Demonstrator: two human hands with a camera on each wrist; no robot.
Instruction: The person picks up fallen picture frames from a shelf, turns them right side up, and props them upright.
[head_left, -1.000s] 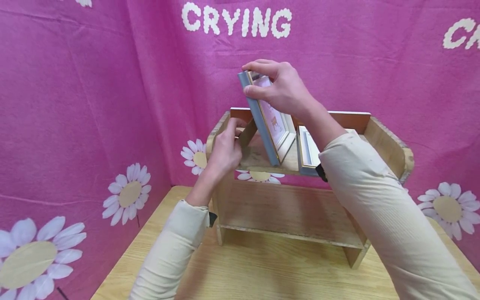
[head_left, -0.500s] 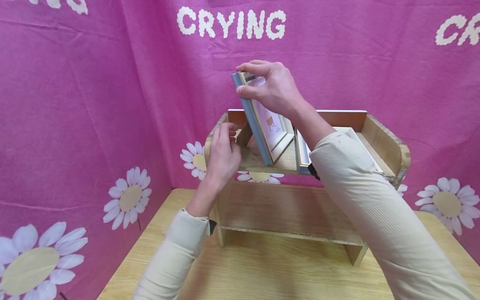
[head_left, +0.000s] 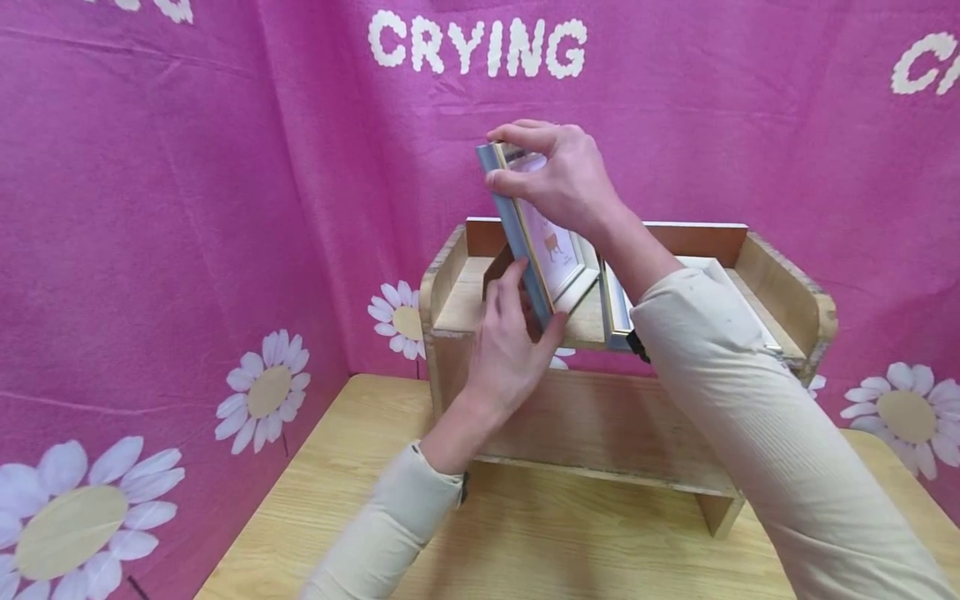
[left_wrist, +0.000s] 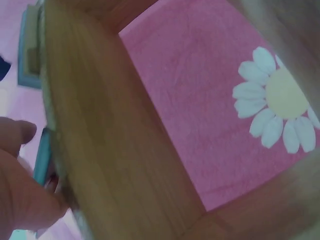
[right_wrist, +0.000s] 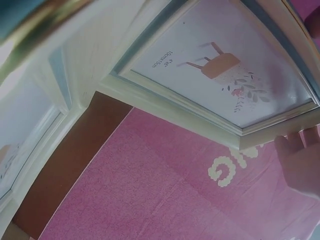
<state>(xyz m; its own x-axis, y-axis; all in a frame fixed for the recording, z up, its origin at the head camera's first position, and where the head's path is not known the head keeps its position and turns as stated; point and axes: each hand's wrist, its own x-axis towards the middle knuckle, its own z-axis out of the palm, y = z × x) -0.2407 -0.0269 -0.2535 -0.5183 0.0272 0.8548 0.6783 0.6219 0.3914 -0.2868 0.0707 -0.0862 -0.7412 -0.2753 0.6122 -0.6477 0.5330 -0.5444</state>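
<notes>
My right hand (head_left: 573, 177) grips the top of a photo frame (head_left: 553, 242), thumb on its near side and fingers over the upper edge. The frame leans back on the top of a small wooden shelf (head_left: 444, 279), its grey-blue side toward me. A picture of a deer-like animal with leaves (right_wrist: 227, 75) shows behind its glass. My left hand (head_left: 504, 354) holds the frame's lower near corner, thumb at the front and fingers along the side and back. A brown back stand (head_left: 495, 265) shows behind it. In the left wrist view, the left hand (left_wrist: 22, 192) is partly cut off.
A second photo frame (head_left: 617, 304) stands to the right on the shelf top, largely behind the right forearm. The shelf has raised side panels and a low back board (head_left: 697, 242). It stands on a wooden table (head_left: 315, 483), against pink cloth (head_left: 225, 150) with flowers.
My left hand has left the back stand and moved right and down to the frame's lower corner. The right hand keeps its hold at the top, and the frame stays about where it was.
</notes>
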